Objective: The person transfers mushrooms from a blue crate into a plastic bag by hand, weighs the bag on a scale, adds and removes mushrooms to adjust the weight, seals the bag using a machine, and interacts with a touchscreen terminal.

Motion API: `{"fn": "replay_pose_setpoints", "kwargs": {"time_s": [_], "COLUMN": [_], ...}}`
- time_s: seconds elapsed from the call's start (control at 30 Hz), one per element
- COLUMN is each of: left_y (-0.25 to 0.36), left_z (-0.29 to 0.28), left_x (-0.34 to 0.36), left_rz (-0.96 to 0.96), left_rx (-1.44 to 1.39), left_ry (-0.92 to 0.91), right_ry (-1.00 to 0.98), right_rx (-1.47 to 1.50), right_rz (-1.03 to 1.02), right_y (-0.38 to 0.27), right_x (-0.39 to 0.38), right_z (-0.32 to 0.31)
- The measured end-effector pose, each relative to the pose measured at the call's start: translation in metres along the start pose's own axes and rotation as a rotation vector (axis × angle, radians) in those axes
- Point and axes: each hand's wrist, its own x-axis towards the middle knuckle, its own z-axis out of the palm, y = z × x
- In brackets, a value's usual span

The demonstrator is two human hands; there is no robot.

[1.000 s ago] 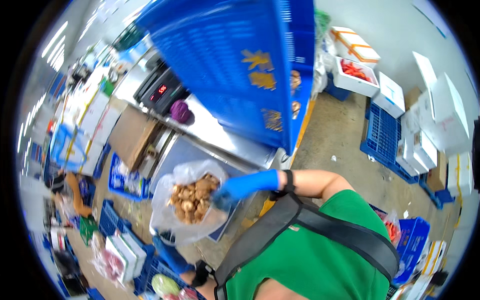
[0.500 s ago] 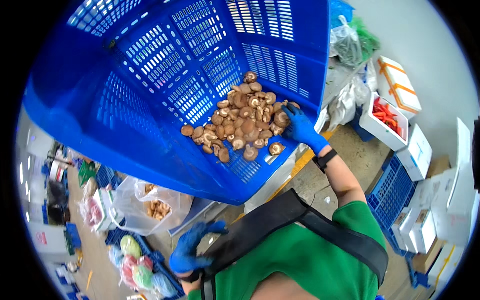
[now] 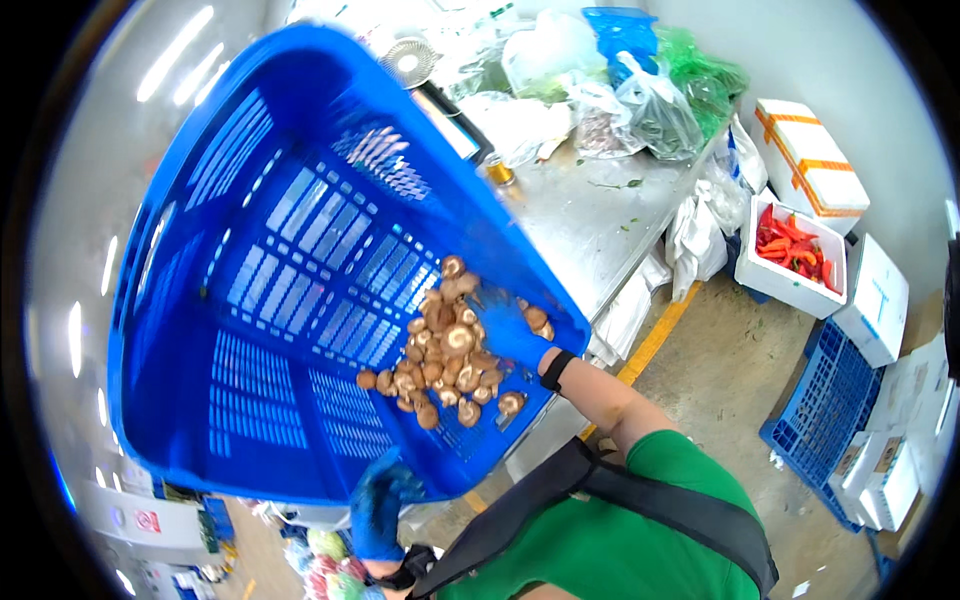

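Blue plastic makes up the big crate (image 3: 300, 355), tipped toward the person in the green shirt (image 3: 690, 490), its slotted walls open to view. Brown mushrooms (image 3: 455, 345) lie heaped inside it, gathered toward the corner nearest the person's right arm, some caps up, some showing pale undersides. The right hand (image 3: 508, 325), in a blue glove, is down in the crate against the heap; its fingertips blur into the mushrooms, so I can't tell whether it grasps any. The left hand (image 3: 378, 508), gloved too, is bent at the crate's near edge, below the heap; whether its fingers grip the plastic I can't make out from here. Both wrists carry dark bands.

Behind the crate runs a metal counter (image 3: 590, 215), with a white bag (image 3: 550, 55), a blue bag (image 3: 625, 40) and a green bag (image 3: 708, 80) crowded at its far end. Over to the right, red peppers (image 3: 795, 245) fill a foam box (image 3: 788, 284), near a blue pallet (image 3: 825, 405) on the floor.
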Motion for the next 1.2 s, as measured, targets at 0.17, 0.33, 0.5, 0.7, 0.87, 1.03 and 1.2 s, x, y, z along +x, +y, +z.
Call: {"fn": "replay_pose_setpoints", "kwargs": {"time_s": [0.17, 0.33, 0.5, 0.7, 0.87, 1.03, 1.2], "left_y": [0.034, -0.016, -0.111, -0.142, -0.145, -0.152, -0.193], "left_z": [0.015, 0.077, 0.057, 0.053, 0.048, 0.054, 0.028], "left_x": [-0.014, 0.080, 0.106, 0.079, 0.052, 0.065, 0.096], "left_rz": [-0.038, -0.329, -0.510, -0.698, -0.689, -0.679, -0.312], "left_rx": [0.199, 0.423, 0.443, 0.274, 0.225, 0.206, 0.425], "left_ry": [-0.021, -0.017, 0.040, 0.069, 0.017, -0.098, 0.093], "right_ry": [-0.254, -0.079, -0.036, -0.146, -0.162, -0.210, -0.058], "right_rx": [-0.075, 0.754, 1.565, 1.240, 1.153, 0.891, 1.144], "right_rz": [0.034, 0.536, 0.662, 0.396, 0.310, 0.261, 0.344], "right_y": [0.004, 0.024, 0.022, 0.047, 0.054, 0.060, 0.036], "right_x": [-0.030, -0.033, -0.045, -0.048, -0.032, -0.017, 0.000], "right_z": [0.019, 0.050, 0.018, 0.038, 0.064, 0.080, 0.070]}}
